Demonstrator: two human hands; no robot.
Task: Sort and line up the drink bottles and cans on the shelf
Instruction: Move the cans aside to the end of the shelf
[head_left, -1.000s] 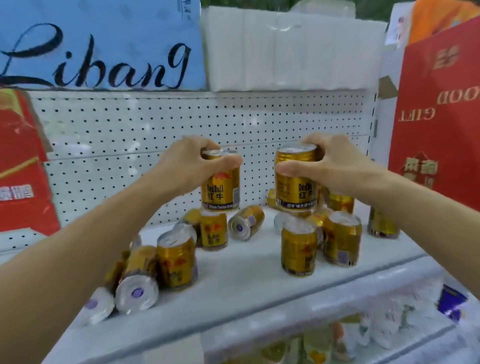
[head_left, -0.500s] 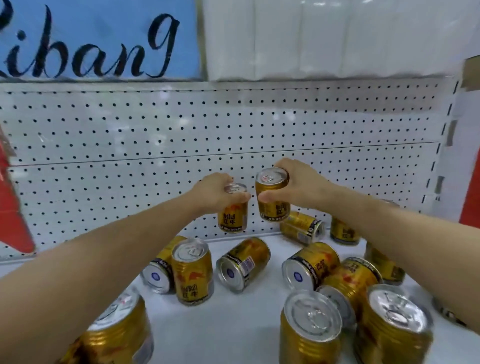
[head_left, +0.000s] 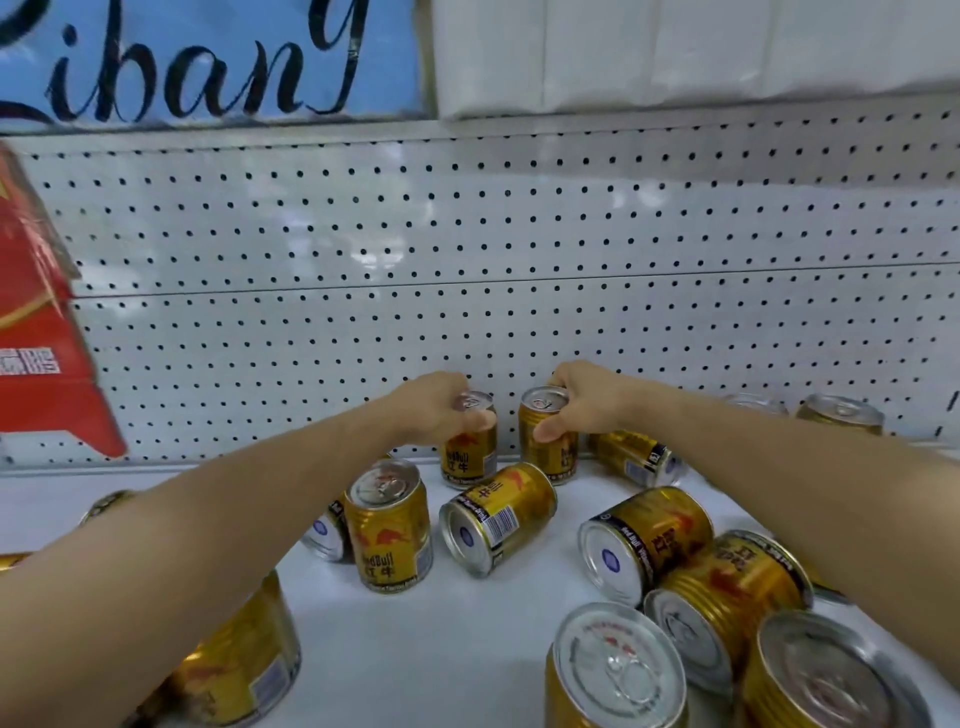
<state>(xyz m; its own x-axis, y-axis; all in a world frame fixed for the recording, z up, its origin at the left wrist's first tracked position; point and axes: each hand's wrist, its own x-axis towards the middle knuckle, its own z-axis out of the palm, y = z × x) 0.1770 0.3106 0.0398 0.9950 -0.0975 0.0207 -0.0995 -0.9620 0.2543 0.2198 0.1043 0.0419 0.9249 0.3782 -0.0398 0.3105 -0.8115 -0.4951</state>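
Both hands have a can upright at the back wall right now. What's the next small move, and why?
Probably let go of both. The left hand and right hand each grip an upright can, the left can and right can, which look set down side by side against the pegboard. Then reach for the tipped can lying just in front, the nearest one to stand up next.

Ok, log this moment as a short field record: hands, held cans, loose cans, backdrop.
left hand: grips the left can from above
right hand: grips the right can near its top
held cans: upright, side by side, at the pegboard wall
upright can: stands in front of the left can
tipped can: on its side mid-shelf
other cans: several more tipped or upright on the shelf
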